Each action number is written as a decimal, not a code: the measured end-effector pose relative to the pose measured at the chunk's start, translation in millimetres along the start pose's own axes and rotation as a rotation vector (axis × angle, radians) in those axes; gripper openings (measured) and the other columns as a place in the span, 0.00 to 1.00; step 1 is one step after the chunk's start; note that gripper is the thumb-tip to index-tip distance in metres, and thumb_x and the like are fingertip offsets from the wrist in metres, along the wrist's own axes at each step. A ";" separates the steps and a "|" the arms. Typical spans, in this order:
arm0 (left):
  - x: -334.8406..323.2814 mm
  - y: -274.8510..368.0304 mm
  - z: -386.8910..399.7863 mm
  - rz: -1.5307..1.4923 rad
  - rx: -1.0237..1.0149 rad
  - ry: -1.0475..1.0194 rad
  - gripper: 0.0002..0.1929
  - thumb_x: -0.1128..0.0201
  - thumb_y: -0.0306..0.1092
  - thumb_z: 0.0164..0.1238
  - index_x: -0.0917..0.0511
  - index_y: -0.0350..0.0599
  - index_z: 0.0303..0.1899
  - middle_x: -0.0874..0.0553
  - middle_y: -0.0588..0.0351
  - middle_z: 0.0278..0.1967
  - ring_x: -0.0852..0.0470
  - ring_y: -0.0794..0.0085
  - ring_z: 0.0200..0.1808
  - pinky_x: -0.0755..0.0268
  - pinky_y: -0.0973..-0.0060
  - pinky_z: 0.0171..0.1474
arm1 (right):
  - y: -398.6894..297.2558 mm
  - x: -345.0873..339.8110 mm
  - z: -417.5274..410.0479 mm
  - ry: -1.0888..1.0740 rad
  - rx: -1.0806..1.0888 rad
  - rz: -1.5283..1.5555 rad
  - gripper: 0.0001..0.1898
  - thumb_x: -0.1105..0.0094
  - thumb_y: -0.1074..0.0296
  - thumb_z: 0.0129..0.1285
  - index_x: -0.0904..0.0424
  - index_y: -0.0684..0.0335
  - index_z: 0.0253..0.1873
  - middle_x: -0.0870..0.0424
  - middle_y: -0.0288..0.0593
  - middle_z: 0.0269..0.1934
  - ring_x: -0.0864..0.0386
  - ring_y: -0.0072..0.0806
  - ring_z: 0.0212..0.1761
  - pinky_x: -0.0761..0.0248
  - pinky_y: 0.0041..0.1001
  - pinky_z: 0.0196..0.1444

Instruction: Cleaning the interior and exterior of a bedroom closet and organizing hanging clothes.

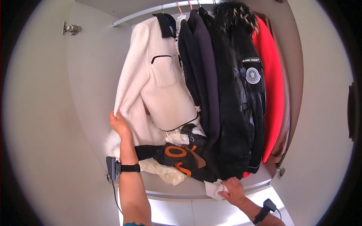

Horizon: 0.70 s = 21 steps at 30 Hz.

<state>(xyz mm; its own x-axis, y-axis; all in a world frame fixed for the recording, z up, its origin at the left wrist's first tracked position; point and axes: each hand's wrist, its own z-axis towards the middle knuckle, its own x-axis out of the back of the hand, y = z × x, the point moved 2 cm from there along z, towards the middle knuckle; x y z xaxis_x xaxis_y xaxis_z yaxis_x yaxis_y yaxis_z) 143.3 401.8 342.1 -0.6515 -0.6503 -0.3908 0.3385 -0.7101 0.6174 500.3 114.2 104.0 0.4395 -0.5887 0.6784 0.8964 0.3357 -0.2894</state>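
Observation:
A cream coat [164, 96] with a black collar and black-trimmed pocket hangs at the left end of the wardrobe rail. My left hand [120, 124] pinches the lower edge of its left-side sleeve. My right hand [233, 190] holds a crumpled white cloth or tissue [213, 188] at the wardrobe's front edge, just below the dark garments. Between my hands, a black garment with orange letters [175, 152] lies on the wardrobe floor. A cream cloth bundle [167, 171] sticks out under it. White fur [113, 142] shows behind my left forearm.
Dark coats [206, 70], a black jacket with a fur-trimmed hood [249, 93], a red coat [271, 93] and a brown garment [284, 113] hang from the rail [147, 12]. Door panels [42, 113] flank the opening, with metal hinges [72, 29]. Each wrist wears a strapped device with a cable.

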 end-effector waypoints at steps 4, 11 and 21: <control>2.9 4.6 0.7 0.068 0.095 -0.050 0.17 0.44 0.31 0.69 0.26 0.28 0.54 0.16 0.42 0.43 0.19 0.65 0.43 0.29 0.70 0.51 | 0.0 -1.3 -1.3 0.002 0.016 0.015 0.23 0.31 0.55 0.49 0.21 0.63 0.47 0.25 0.49 0.39 0.27 0.45 0.44 0.33 0.41 0.49; -1.2 15.7 -18.6 0.084 0.054 -0.110 0.15 0.43 0.30 0.68 0.24 0.28 0.50 0.15 0.42 0.39 0.19 0.64 0.38 0.28 0.70 0.47 | -1.4 -1.0 -0.9 0.015 0.005 -0.011 0.22 0.31 0.55 0.49 0.21 0.63 0.46 0.25 0.49 0.40 0.28 0.45 0.44 0.33 0.41 0.49; -53.7 45.3 -158.3 0.045 -0.426 -0.606 0.34 0.37 0.26 0.58 0.40 0.34 0.66 0.29 0.32 0.59 0.30 0.43 0.61 0.38 0.58 0.64 | -3.1 0.5 -5.5 0.022 -0.002 -0.061 0.21 0.32 0.56 0.50 0.20 0.61 0.47 0.24 0.49 0.40 0.27 0.45 0.45 0.33 0.41 0.49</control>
<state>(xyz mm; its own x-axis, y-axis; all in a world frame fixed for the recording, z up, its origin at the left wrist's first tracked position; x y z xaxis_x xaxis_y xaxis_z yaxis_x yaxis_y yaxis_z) 301.1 361.8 282.9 -0.8493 -0.5061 0.1505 0.5279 -0.8095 0.2569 498.1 108.8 101.6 0.3854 -0.6237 0.6800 0.9216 0.2971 -0.2498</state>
